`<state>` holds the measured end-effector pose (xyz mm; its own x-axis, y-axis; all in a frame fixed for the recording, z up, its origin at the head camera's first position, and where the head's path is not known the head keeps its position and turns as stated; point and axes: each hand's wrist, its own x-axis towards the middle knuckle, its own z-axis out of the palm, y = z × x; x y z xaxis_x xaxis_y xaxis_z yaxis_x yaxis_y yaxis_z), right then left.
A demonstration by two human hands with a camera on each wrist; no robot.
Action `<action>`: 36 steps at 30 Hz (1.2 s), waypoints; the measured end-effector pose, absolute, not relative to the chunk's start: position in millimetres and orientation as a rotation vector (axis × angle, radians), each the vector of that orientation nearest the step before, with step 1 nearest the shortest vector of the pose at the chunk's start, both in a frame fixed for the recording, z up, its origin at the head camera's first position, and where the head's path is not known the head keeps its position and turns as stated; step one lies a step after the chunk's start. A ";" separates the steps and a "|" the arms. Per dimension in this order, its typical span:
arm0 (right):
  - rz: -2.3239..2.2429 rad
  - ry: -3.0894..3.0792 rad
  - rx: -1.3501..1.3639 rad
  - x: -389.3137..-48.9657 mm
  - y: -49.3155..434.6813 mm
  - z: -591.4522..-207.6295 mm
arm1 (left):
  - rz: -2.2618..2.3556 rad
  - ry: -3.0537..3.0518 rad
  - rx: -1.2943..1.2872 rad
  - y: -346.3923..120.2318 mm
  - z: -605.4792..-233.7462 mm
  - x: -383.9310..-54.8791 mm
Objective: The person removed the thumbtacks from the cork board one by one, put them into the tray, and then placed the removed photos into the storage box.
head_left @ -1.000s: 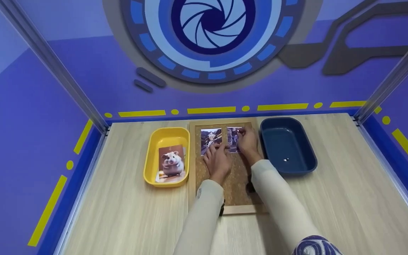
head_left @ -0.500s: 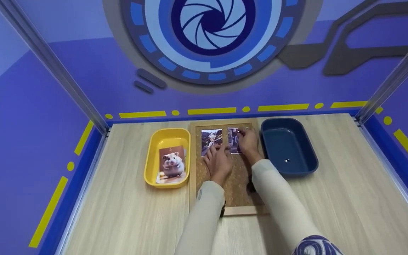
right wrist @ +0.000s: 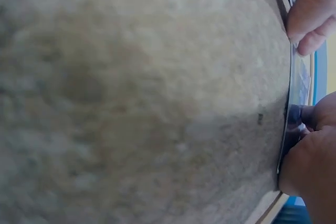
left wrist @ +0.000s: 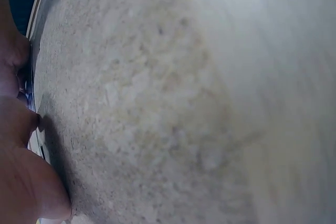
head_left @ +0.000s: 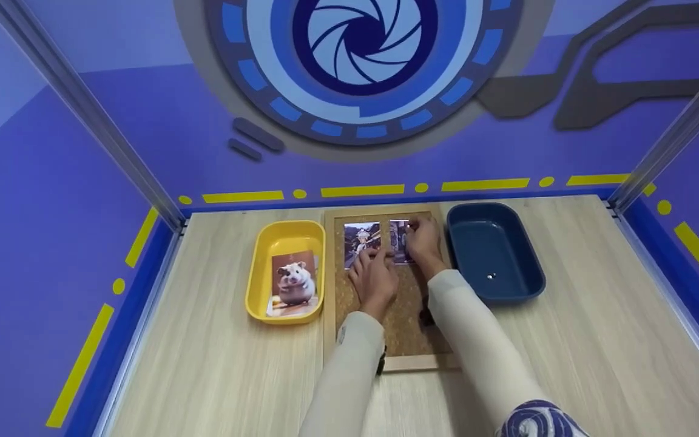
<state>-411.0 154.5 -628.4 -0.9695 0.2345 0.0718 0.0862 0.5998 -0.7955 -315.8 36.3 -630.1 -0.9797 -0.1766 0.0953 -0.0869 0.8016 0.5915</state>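
Note:
On the wood-framed cork board (head_left: 407,331), two photos lie side by side near its top. My right hand (head_left: 425,246) is over the right photo (head_left: 399,246), thumb and fingers pinching what looks like a small shiny pushpin (head_left: 409,226) at its upper middle; the fingers mostly hide it. My left hand (head_left: 375,284) rests its fingertips at that photo's lower left edge and covers the bottom of the left photo (head_left: 361,233). In the right wrist view, the right photo (right wrist: 300,82) lies flat between my left fingers (right wrist: 310,17) and my right hand (right wrist: 315,156).
Left of the board stands a yellow bin (head_left: 254,285) with a hamster photo (head_left: 293,282) on top of other cards. A dark blue bin (head_left: 477,243) at its right holds small shiny pieces (head_left: 491,276). A patterned wall (head_left: 361,170) closes off the back.
My right hand shifts very slightly at the top of the right photo. The left hand stays in place, and the photos and bins stay put.

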 end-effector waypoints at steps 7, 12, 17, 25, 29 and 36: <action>1.361 -2.658 -0.307 -416.9 154.9 -625.9 | -0.929 -2.835 0.216 37.1 -631.6 -316.9; 1.406 -2.657 -0.322 -420.3 153.7 -624.8 | -0.924 -2.829 0.228 36.7 -631.1 -317.4; 1.396 -2.658 -0.336 -420.4 154.7 -624.6 | -0.952 -2.811 0.208 37.9 -634.2 -318.5; 1.353 -2.678 -0.354 -419.4 155.5 -628.3 | -0.957 -2.792 0.198 37.2 -639.0 -317.9; 1.334 -2.679 -0.340 -420.8 156.7 -629.5 | -0.951 -2.792 0.195 37.1 -639.5 -317.8; 1.331 -2.696 -0.316 -422.9 158.4 -628.0 | -0.933 -2.821 0.207 36.9 -631.1 -315.6</action>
<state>-422.9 158.4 -628.0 -0.9713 0.2376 0.0134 0.1339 0.5918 -0.7949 -315.6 36.9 -631.1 -0.9771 -0.1816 0.1109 -0.0797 0.7954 0.6008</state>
